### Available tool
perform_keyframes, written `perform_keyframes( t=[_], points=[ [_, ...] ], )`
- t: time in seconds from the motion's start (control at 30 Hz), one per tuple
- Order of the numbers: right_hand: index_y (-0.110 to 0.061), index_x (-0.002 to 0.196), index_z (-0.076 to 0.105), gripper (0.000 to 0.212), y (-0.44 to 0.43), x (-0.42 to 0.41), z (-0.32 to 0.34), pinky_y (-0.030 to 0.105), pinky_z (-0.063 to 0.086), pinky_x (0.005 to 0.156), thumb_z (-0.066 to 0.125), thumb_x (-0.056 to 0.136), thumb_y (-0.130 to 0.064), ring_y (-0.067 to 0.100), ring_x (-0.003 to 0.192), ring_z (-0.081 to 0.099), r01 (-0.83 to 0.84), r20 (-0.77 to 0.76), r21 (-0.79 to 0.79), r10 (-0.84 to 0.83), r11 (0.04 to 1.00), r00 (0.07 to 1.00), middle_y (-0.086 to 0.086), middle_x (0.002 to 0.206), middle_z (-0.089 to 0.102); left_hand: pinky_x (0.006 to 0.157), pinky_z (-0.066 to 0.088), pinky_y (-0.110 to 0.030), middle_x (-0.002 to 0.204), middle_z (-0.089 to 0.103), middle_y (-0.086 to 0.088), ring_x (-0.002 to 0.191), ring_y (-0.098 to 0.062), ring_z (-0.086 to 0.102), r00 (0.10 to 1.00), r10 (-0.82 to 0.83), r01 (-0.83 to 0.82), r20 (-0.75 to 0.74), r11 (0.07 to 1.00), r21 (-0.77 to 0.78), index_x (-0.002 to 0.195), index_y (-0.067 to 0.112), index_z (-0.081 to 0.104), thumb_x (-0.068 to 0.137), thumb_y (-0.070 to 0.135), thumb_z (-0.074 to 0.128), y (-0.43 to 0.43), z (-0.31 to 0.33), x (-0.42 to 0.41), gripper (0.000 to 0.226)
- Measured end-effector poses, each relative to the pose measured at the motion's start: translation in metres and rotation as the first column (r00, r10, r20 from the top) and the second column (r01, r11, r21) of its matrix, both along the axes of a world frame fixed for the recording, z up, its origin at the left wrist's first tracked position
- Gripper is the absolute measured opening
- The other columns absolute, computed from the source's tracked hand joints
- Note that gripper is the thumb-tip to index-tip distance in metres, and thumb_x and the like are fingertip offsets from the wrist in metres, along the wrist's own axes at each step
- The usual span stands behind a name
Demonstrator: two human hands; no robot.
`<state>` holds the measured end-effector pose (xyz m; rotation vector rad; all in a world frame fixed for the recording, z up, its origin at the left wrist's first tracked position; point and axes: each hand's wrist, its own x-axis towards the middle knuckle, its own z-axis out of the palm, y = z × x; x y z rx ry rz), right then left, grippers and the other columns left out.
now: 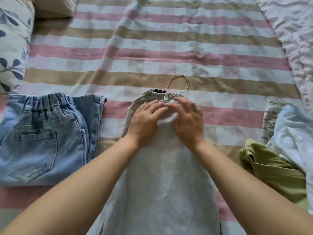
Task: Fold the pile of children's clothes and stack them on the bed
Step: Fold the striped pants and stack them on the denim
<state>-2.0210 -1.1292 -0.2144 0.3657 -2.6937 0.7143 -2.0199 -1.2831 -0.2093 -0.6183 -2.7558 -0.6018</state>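
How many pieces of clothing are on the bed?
5: folded jeans at left; grey trousers in the centre; a green piece, a pale blue piece and a patterned piece piled at right. More may be hidden.

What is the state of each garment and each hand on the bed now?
grey trousers: laid out lengthwise, flat
jeans: folded, lying to their left
green garment: crumpled, unfolded
pale blue garment: crumpled, unfolded, beside the green one
left hand: flat, presses on the grey trousers
right hand: flat on them too, slightly blurred
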Motion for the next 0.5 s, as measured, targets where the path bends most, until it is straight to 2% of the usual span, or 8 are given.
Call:
perform_keyframes(
  t=[0.03, 0.1, 0.17, 0.23, 0.33, 0.4, 0.5],
  points=[
    [-0.021, 0.130, 0.053, 0.043, 0.000, 0.003, -0.007, 0.038, 0.022, 0.107, 0.045, 0.087, -0.022, 0.023, 0.134, 0.037, -0.092, 0.079, 0.127, 0.082, 0.988, 0.993, 0.005, 0.141, 0.047, 0.111, 0.025, -0.039, 0.142, 0.046, -0.006, 0.133, -0.023, 0.039, 0.994, 0.016, -0.002, 0.110, 0.992, -0.128, 0.132, 0.015, 0.050, 0.093, 0.021, 0.043, -0.003, -0.008, -0.001, 0.040],
    [-0.029, 0.146, 0.024, 0.053, 0.004, -0.001, -0.024, 0.037, -0.002, 0.113, 0.035, 0.096, -0.044, 0.015, 0.144, 0.010, -0.174, 0.278, 0.331, 0.081, 0.927, 0.957, -0.005, 0.156, 0.017, 0.115, 0.001, -0.034, 0.156, 0.016, 0.004, 0.144, -0.013, 0.010, 0.960, 0.134, -0.053, 0.247, 0.950, -0.308, 0.147, 0.024, 0.019, 0.097, 0.039, 0.033, -0.018, -0.025, -0.008, 0.055],
    [-0.034, 0.147, 0.004, 0.060, 0.009, -0.007, -0.039, 0.034, -0.015, 0.110, 0.025, 0.095, -0.053, 0.013, 0.145, -0.002, -0.188, 0.350, 0.399, 0.041, 0.898, 0.936, -0.010, 0.157, -0.001, 0.115, -0.006, -0.036, 0.157, -0.001, 0.008, 0.144, -0.010, -0.003, 0.922, 0.195, -0.059, 0.335, 0.925, -0.376, 0.148, 0.031, -0.001, 0.095, 0.050, 0.026, -0.031, -0.040, -0.012, 0.062],
    [-0.036, 0.147, -0.003, 0.061, 0.010, -0.009, -0.047, 0.033, -0.018, 0.109, 0.021, 0.094, -0.055, 0.013, 0.144, -0.006, -0.202, 0.388, 0.415, 0.028, 0.887, 0.921, -0.012, 0.156, -0.007, 0.113, -0.009, -0.042, 0.155, -0.012, 0.012, 0.143, -0.008, -0.010, 0.876, 0.213, -0.038, 0.433, 0.925, -0.379, 0.145, 0.038, -0.009, 0.094, 0.056, 0.022, -0.036, -0.045, -0.014, 0.063],
    [-0.035, 0.147, -0.005, 0.061, 0.005, -0.012, -0.038, 0.036, -0.016, 0.111, 0.021, 0.095, -0.054, 0.013, 0.143, -0.011, -0.230, 0.474, 0.445, -0.010, 0.865, 0.880, -0.011, 0.156, -0.012, 0.113, -0.009, -0.047, 0.156, -0.013, 0.010, 0.143, -0.010, -0.011, 0.837, 0.246, -0.029, 0.489, 0.912, -0.410, 0.146, 0.036, -0.005, 0.095, 0.053, 0.024, -0.028, -0.033, -0.014, 0.061],
    [-0.031, 0.148, -0.001, 0.059, -0.002, -0.004, -0.019, 0.040, -0.012, 0.113, 0.021, 0.097, -0.049, 0.013, 0.143, -0.013, -0.219, 0.512, 0.419, -0.031, 0.881, 0.858, -0.008, 0.157, -0.011, 0.114, -0.005, -0.046, 0.158, 0.001, 0.005, 0.144, -0.013, 0.000, 0.855, 0.277, -0.101, 0.439, 0.918, -0.382, 0.148, 0.029, 0.010, 0.098, 0.043, 0.028, -0.016, -0.015, 0.002, 0.055],
    [-0.020, 0.148, 0.014, 0.054, -0.013, 0.056, 0.009, 0.040, -0.004, 0.115, 0.028, 0.099, -0.035, 0.011, 0.144, -0.007, -0.133, 0.485, 0.179, 0.031, 0.975, 0.874, -0.001, 0.158, 0.002, 0.115, 0.010, -0.042, 0.149, 0.033, -0.007, 0.140, -0.020, 0.026, 0.897, 0.205, -0.182, 0.391, 0.979, -0.096, 0.140, 0.012, 0.039, 0.094, 0.024, 0.038, 0.005, 0.007, 0.075, 0.047]
  ],
)
